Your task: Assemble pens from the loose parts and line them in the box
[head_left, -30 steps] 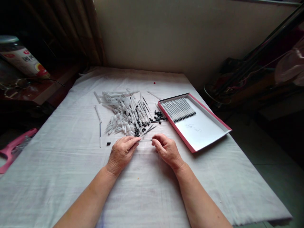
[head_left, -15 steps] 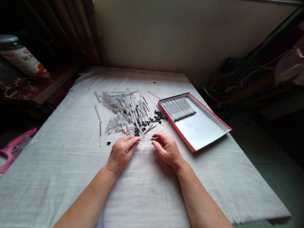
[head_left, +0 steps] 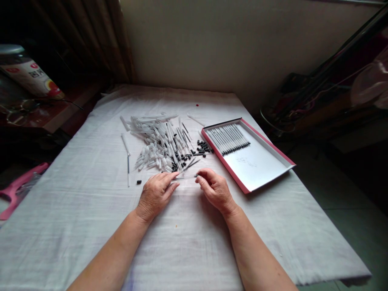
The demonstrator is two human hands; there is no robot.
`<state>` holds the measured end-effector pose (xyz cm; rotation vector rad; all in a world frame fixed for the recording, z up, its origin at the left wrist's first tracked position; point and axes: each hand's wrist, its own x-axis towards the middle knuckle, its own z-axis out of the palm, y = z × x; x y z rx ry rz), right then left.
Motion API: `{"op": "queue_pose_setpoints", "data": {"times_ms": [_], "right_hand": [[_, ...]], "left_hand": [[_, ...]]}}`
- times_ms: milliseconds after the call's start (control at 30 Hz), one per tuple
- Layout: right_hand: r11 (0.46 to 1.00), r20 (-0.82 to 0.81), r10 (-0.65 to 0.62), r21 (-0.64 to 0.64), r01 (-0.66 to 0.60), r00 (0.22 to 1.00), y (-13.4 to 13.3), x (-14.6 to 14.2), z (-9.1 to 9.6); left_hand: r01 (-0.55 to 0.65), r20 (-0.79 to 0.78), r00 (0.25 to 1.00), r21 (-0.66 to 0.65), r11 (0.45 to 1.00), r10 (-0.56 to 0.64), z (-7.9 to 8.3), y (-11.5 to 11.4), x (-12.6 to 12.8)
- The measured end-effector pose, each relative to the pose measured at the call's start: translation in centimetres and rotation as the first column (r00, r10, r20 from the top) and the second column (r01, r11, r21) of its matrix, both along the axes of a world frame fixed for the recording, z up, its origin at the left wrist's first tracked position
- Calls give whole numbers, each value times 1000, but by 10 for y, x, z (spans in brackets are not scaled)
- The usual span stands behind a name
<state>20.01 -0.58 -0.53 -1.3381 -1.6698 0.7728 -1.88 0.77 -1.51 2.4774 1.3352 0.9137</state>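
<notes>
My left hand [head_left: 156,193] and my right hand [head_left: 214,188] each pinch one end of a thin clear pen tube [head_left: 185,177], held level just above the white cloth. The right fingers close on a small black tip at the tube's right end. Just beyond the hands lies a heap of clear tubes, white caps and black refills [head_left: 160,143]. A cluster of small black end pieces [head_left: 203,148] sits right of the heap.
A shallow red-edged white tray [head_left: 260,169] at the right holds a row of finished pens [head_left: 230,139]. One loose tube [head_left: 127,161] and a black piece [head_left: 138,182] lie left of the hands. A pink object [head_left: 18,190] sits off the table's left edge.
The right hand has shifted slightly right and up along the tube; the left hand's fingers have drawn back a little. The heap and tray have not moved.
</notes>
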Motion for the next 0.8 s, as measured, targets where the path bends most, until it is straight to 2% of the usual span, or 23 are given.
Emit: {"op": "queue_pose_setpoints", "data": {"times_ms": [167, 367, 500, 667, 800], "right_hand": [[999, -147, -48, 0, 48, 988, 1, 7, -5], [999, -173, -39, -36, 34, 984, 3, 8, -10], [997, -211, -53, -57, 42, 976, 4, 5, -6], [994, -321, -97, -83, 74, 942, 4, 4, 0], [992, -343, -101, -105, 69, 934, 5, 3, 0]], "left_hand": [[-12, -55, 998, -20, 1000, 11, 4, 1, -3], [-49, 56, 997, -85, 995, 54, 4, 0, -1], [-77, 57, 995, -137, 988, 85, 5, 0, -2], [-42, 3, 999, -151, 988, 43, 6, 1, -5], [-50, 49, 997, -147, 988, 58, 5, 1, -4]]}}
